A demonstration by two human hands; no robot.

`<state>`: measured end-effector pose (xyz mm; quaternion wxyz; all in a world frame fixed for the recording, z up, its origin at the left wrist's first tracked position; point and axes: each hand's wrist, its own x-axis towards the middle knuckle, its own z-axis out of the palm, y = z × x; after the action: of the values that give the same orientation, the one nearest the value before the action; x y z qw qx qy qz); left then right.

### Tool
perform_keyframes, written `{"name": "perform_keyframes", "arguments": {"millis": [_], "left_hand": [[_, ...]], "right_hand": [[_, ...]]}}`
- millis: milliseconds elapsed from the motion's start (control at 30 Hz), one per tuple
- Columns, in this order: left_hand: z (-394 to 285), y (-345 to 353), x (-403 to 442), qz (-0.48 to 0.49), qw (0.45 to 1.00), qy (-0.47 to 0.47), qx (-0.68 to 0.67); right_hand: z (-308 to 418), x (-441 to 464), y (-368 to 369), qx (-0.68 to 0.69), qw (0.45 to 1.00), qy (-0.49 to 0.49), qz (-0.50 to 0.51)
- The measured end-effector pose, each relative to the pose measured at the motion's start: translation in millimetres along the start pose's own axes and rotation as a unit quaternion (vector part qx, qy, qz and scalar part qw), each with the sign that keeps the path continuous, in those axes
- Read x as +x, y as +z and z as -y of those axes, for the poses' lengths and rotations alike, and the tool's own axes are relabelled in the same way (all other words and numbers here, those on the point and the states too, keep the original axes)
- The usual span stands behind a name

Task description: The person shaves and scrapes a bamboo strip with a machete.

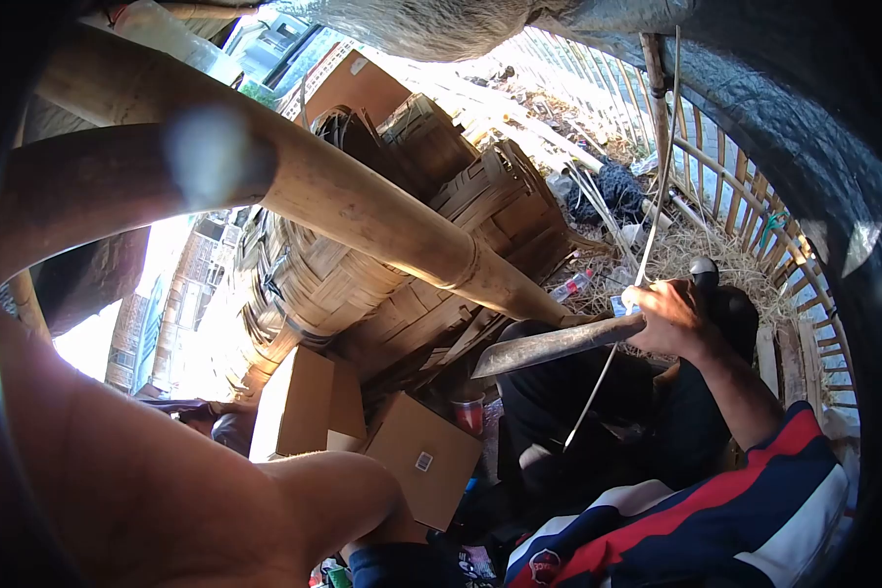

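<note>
Your right hand is closed around the grip end of a long blade, which reaches out to the left of the hand and dips a little toward its tip, over your dark-trousered legs. Thick bamboo pole: long axis slants from far upper left of the hand down toward it, lower end just left of the fingers and close above the blade. Whether pole and blade touch, you can't tell from this angle. The two axes converge near the hand, the blade lying flatter, the pole steeper. A thin pale rod runs steeply past the fingertips, from high above the hand to below the blade; you can't say if the fingers pinch it too. Right hand is clearly nearer the pole's lower end. Left arm looms large at far left, close to the lens; its hand can't be made out, so open or closed, cannot tell. Farther left of the right hand, behind the pole: woven bamboo pieces. Below and left: cardboard box, a cup beside it. Dry straw above and right of the hand.
</note>
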<state>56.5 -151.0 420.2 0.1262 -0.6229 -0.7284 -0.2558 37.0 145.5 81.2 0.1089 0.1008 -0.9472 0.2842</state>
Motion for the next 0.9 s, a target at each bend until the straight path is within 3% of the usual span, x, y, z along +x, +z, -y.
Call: {"name": "perform_keyframes", "arguments": {"millis": [100, 167, 333, 533, 700, 900], "left_hand": [[-0.1, -2.5, 9.6, 0.018, 1.0, 0.006, -0.004], [0.5, -3.7, 15.9, 0.026, 1.0, 0.011, -0.003], [0.6, -5.3, 29.1, 0.038, 0.999, 0.019, 0.005], [-0.8, -8.0, 43.8, 0.046, 0.998, 0.032, 0.021], [3.2, 1.0, 45.1, 0.035, 0.999, 0.037, 0.009], [3.0, 4.1, 40.5, 0.022, 0.999, 0.034, 0.007]], "right_hand": [[-0.1, -2.0, -0.9, 0.014, 1.0, -0.002, -0.008], [4.6, -0.2, -10.7, 0.015, 0.996, -0.046, -0.075], [1.6, -1.6, -11.2, 0.012, 0.996, -0.05, -0.068], [1.8, -2.5, -9.9, 0.006, 0.98, -0.1, -0.171], [2.6, -7.3, -16.7, 0.002, 0.988, -0.08, -0.131], [1.7, -9.8, -14.9, -0.001, 0.975, -0.108, -0.193]]}}
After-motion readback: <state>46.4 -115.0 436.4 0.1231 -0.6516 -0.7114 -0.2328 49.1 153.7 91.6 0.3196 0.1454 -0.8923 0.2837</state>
